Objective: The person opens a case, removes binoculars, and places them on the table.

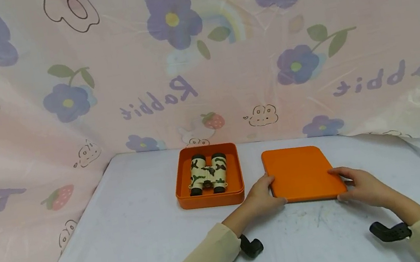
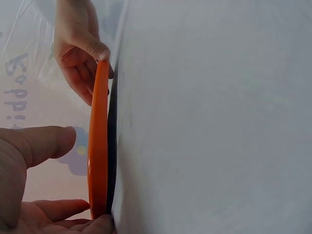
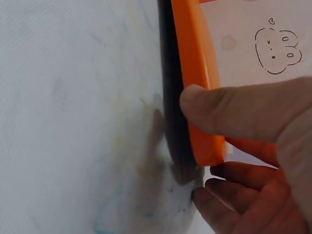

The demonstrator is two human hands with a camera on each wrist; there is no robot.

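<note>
A square orange lid (image 1: 300,173) lies top side up, low over the white table. At its near right corner my right hand (image 1: 365,186) pinches the edge; the right thumb (image 3: 200,105) presses on the rim in the right wrist view. My left hand (image 1: 262,196) is at the lid's left edge. In the left wrist view its fingertips (image 2: 100,224) touch the lid's end, while the left thumb (image 2: 53,144) stands apart from it. Left of the lid, an open orange box (image 1: 212,201) holds toy binoculars (image 1: 199,170) with a camouflage pattern.
The white table (image 1: 128,242) extends on all sides of the box and lid. A patterned curtain (image 1: 224,63) hangs along its back and sides. A black wrist strap mount (image 1: 391,231) sits on the right wrist, another (image 1: 251,247) on the left.
</note>
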